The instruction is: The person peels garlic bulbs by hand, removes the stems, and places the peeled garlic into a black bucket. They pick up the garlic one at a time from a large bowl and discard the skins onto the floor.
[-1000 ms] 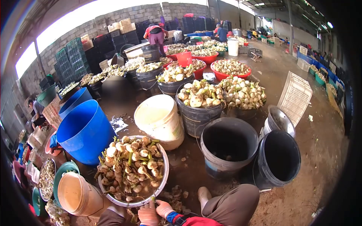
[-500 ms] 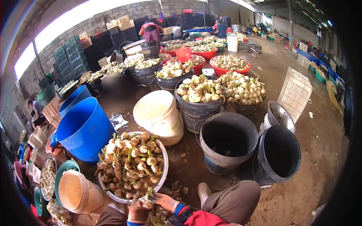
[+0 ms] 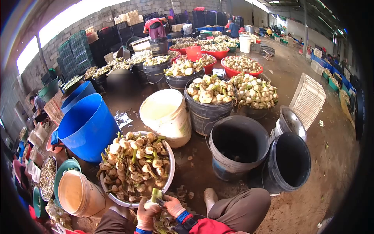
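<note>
The basin (image 3: 170, 171) of bulbs (image 3: 134, 165) sits before both hands, with 2 buckets (image 3: 238, 146) to its right.

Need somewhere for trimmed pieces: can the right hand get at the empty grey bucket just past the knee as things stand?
Probably yes: the grey bucket stands open-topped beyond the knee, nothing over it. But the right hand is gripping the bulb.
</note>
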### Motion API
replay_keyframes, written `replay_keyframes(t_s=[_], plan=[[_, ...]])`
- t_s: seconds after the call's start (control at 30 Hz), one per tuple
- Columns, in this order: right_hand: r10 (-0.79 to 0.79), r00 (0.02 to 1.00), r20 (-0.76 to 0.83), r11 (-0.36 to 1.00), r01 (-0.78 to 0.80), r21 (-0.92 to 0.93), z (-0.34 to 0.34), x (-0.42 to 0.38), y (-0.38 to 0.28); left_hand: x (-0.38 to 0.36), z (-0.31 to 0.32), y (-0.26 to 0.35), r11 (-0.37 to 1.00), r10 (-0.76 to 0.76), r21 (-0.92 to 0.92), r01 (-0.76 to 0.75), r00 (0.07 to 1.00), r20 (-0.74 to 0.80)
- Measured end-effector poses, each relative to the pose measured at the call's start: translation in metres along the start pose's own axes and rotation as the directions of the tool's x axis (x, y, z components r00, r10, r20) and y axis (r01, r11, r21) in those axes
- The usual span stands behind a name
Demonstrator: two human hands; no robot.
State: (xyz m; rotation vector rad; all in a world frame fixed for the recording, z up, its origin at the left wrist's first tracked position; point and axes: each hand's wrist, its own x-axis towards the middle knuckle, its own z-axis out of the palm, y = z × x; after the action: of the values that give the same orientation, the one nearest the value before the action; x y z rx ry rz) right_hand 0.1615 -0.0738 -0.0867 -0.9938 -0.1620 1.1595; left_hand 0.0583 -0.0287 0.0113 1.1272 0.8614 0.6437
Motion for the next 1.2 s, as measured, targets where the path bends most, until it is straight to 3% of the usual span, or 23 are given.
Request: replay_keyframes(t_s=[0.03, 0.07, 0.1, 0.13, 0.2, 0.23, 0.27, 0.33, 0.37, 0.4, 0.47, 0.57, 0.67, 0.73, 0.77, 0.8, 0.87, 0.93, 0.97, 1.07, 1.1, 1.13, 1.2], plan=[[0.011, 1.0, 0.027, 0.993, -0.014, 0.121, 0.007, -0.007, -0.01, 0.005, -0.009, -0.009, 0.929, -0.115, -0.345, 0.134, 0.99, 0.076], [0.019, 0.998, 0.055, 0.971, -0.031, 0.238, 0.011, -0.011, -0.015, 0.011, -0.023, -0.028, 0.726, -0.19, -0.635, 0.265, 0.964, 0.185], [-0.022, 0.995, 0.095, 0.964, -0.004, 0.265, 0.008, -0.008, -0.01, 0.03, -0.039, -0.057, 0.587, -0.359, -0.769, 0.253, 0.933, 0.032], [-0.017, 0.995, 0.102, 0.965, -0.01, 0.26, 0.009, -0.012, -0.019, 0.028, -0.038, -0.045, 0.585, -0.358, -0.773, 0.245, 0.934, 0.025], [0.079, 0.955, 0.287, 0.909, -0.187, 0.372, 0.01, -0.024, -0.045, 0.02, -0.026, -0.007, 0.84, -0.344, -0.292, 0.458, 0.865, 0.365], [-0.063, 0.962, 0.267, 0.917, -0.05, 0.396, -0.005, 0.001, -0.013, 0.024, -0.024, -0.01, 0.934, -0.325, -0.097, 0.345, 0.929, 0.176], [-0.048, 0.965, 0.258, 0.9, -0.07, 0.43, -0.006, 0.006, -0.017, 0.015, -0.023, 0.006, 0.983, -0.133, 0.134, 0.128, 0.991, 0.028], [-0.03, 0.967, 0.253, 0.951, -0.05, 0.305, -0.004, 0.003, -0.032, 0.016, -0.022, 0.016, 0.994, -0.109, 0.006, 0.11, 0.993, -0.035], [-0.019, 0.967, 0.254, 0.951, -0.061, 0.303, 0.0, 0.0, -0.037, 0.019, -0.028, 0.02, 1.0, -0.003, -0.009, 0.004, 0.997, 0.071], [-0.04, 0.952, 0.304, 0.99, -0.003, 0.139, 0.003, -0.004, -0.04, 0.017, -0.027, 0.022, 0.961, 0.078, 0.258, -0.102, 0.992, 0.1], [-0.032, 0.929, 0.368, 0.998, 0.048, -0.034, 0.01, -0.006, -0.04, 0.028, -0.046, 0.015, 0.864, 0.041, 0.471, -0.178, 0.957, 0.286], [-0.087, 0.962, 0.258, 0.919, 0.177, -0.352, 0.02, -0.011, -0.046, 0.018, -0.038, 0.011, 0.949, -0.035, 0.315, -0.008, 0.991, 0.13], [-0.096, 0.989, 0.109, 0.943, 0.125, -0.308, 0.005, 0.001, -0.035, 0.0, -0.022, 0.023, 0.987, -0.162, -0.002, 0.163, 0.984, 0.079], [0.013, 0.963, 0.27, 0.979, 0.042, -0.198, -0.004, 0.008, -0.016, 0.002, -0.014, 0.014, 0.998, 0.046, -0.044, -0.041, 0.992, 0.114], [0.091, 0.93, 0.356, 0.945, 0.032, -0.325, -0.006, 0.0, -0.015, 0.013, -0.023, 0.0, 0.991, 0.108, 0.064, -0.117, 0.986, 0.13], [0.068, 0.826, 0.56, 0.72, 0.348, -0.601, 0.0, -0.012, -0.036, 0.019, -0.034, -0.01, 0.967, 0.162, 0.172, -0.187, 0.975, 0.151], [0.297, 0.85, 0.435, 0.607, 0.184, -0.773, 0.022, -0.031, -0.078, 0.019, -0.024, 0.016, 0.997, 0.079, -0.026, -0.078, 0.995, 0.057], [0.424, 0.768, 0.48, 0.766, -0.02, -0.643, 0.032, -0.041, -0.114, 0.026, -0.037, 0.016, 0.999, -0.008, -0.037, 0.011, 0.998, 0.063], [0.301, 0.685, 0.664, 0.814, 0.179, -0.553, 0.028, -0.035, -0.104, 0.03, -0.042, 0.01, 0.896, -0.146, -0.416, 0.158, 0.987, 0.059], [0.244, 0.596, 0.765, 0.961, -0.041, -0.275, 0.014, -0.038, -0.099, 0.035, -0.047, 0.001, 0.778, -0.319, -0.59, 0.218, 0.945, -0.071], [0.146, 0.595, 0.79, 0.989, -0.07, -0.13, 0.007, -0.035, -0.099, 0.035, -0.044, -0.001, 0.821, -0.275, -0.546, 0.165, 0.953, -0.125], [0.087, 0.695, 0.714, 0.987, -0.155, 0.031, 0.004, -0.034, -0.099, 0.045, -0.059, -0.021, 0.822, -0.327, -0.534, 0.2, 0.933, -0.153], [-0.083, 0.811, 0.58, 0.904, -0.183, 0.385, -0.001, -0.034, -0.109, 0.041, -0.067, -0.04, 0.932, -0.146, -0.356, 0.071, 0.971, -0.188]])
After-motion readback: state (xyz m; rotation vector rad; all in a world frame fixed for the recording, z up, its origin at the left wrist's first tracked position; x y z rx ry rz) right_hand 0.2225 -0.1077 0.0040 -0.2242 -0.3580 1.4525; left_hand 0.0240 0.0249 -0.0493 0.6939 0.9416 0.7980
